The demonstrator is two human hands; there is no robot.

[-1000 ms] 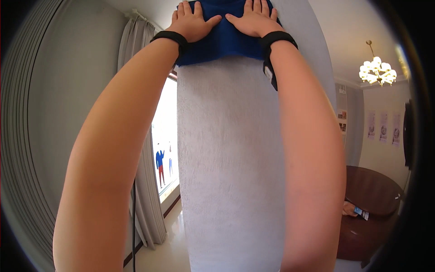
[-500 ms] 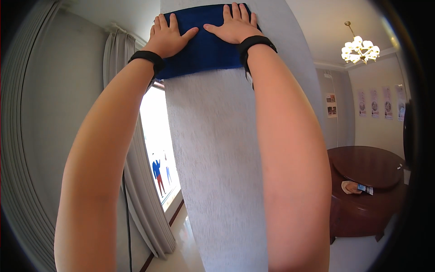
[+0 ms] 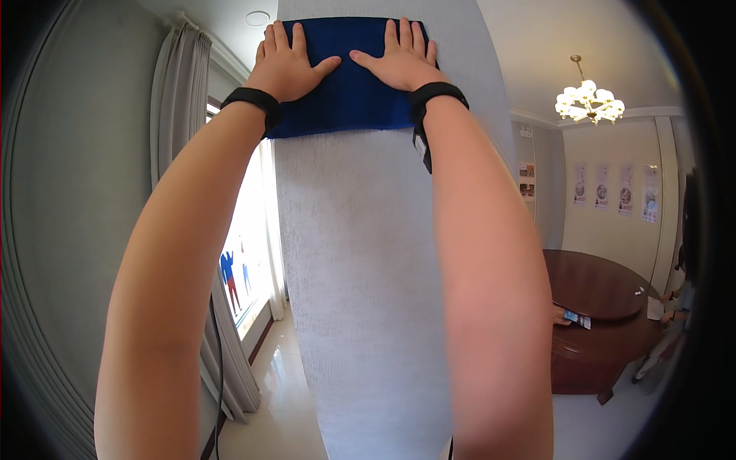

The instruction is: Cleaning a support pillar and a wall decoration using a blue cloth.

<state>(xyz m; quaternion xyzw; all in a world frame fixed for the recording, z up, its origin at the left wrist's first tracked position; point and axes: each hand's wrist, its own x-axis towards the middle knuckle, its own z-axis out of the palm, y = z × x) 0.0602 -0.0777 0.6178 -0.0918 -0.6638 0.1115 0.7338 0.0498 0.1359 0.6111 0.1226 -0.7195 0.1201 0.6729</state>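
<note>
High in front of me, a dark blue cloth [image 3: 345, 100] lies flat against a grey textured pillar [image 3: 360, 268]. My left hand [image 3: 287, 70] presses on its left part, fingers stretched upward and thumb pointing inward. On the right part rests my right hand [image 3: 402, 63], also flat with the fingers spread. The two thumbs point toward each other with a small gap of cloth between them. Each wrist wears a black band, the left band [image 3: 254, 100] and the right band [image 3: 437, 93]. The cloth's lower edge looks slightly frayed.
To the left are grey curtains [image 3: 180, 100] and a bright window [image 3: 245, 276] with painted figures. A dark cable [image 3: 220, 376] hangs beside my left forearm. A round brown table [image 3: 598, 284] stands at right, a person [image 3: 675, 307] beyond it. A lit chandelier [image 3: 590, 101] hangs above.
The view has shifted, so the cloth and hands sit slightly lower in it and the room at right has slid left. A person now shows at the right edge. Both hands remain flat on the cloth.
</note>
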